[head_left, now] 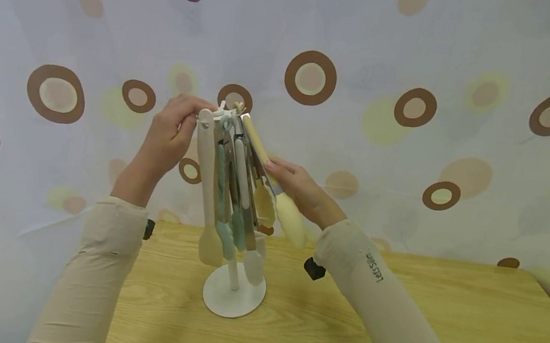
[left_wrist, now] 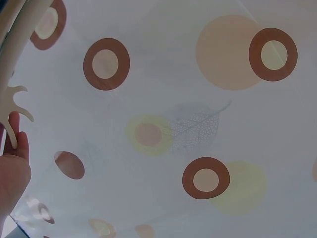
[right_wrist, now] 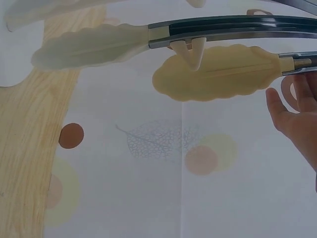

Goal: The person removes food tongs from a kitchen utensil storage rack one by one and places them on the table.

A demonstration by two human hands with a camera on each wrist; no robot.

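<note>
The left grip [head_left: 167, 132] is clamped on the top of one white stand [head_left: 233, 278]; the right grip [head_left: 305, 191] on one pair of yellow tongs [head_left: 290, 221], slanting outward. One round base [head_left: 231, 305] meets the bench [head_left: 424, 324] near its back edge, room rightward.

Left wrist view | your left hand [left_wrist: 15, 173] sits at the left edge, your fingers holding a pale pronged hook [left_wrist: 8, 105] | above your hand, a beige handle [left_wrist: 22, 37] slants, partly cut off | behind, pale cloth [left_wrist: 143, 193] printed with brown rings [left_wrist: 106, 64], yellow spots, a grey leaf [left_wrist: 195, 128]
</note>
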